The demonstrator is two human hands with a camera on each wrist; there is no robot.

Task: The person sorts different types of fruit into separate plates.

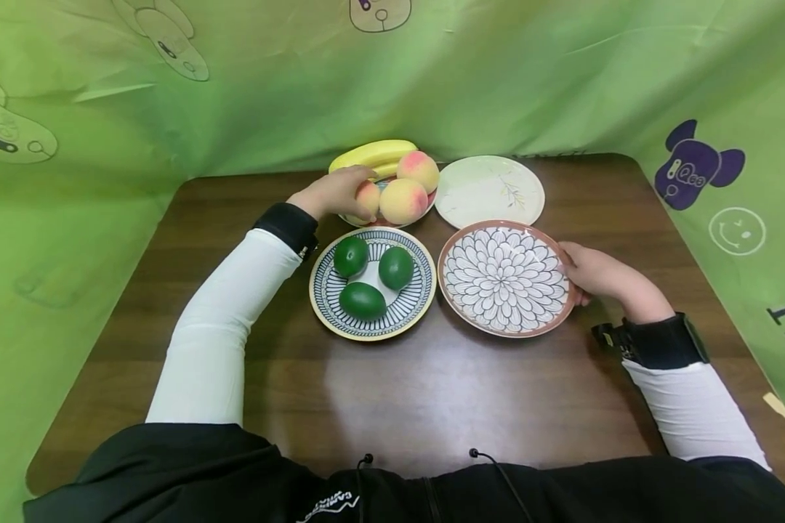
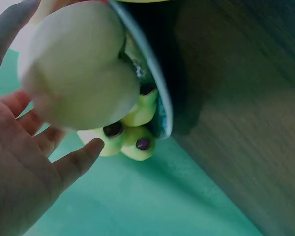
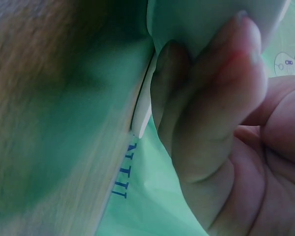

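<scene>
My left hand [image 1: 333,192] reaches over the far fruit plate [image 1: 425,207] and lies on a peach [image 1: 369,197]. In the left wrist view the hand [image 2: 24,162] is spread around the pale peach [image 2: 78,69], its thumb clear of the fruit. Two more peaches [image 1: 403,200] and bananas [image 1: 373,154] share that plate. My right hand [image 1: 592,272] grips the right rim of a brown-edged flower-patterned plate [image 1: 505,278]. In the right wrist view its fingers [image 3: 221,98] pinch the plate's edge [image 3: 206,19].
A striped plate [image 1: 327,290] with three green fruits [image 1: 363,301] sits left of the flower plate. A white plate [image 1: 488,191] lies behind it. Green cloth walls surround the brown table [image 1: 399,392] on three sides.
</scene>
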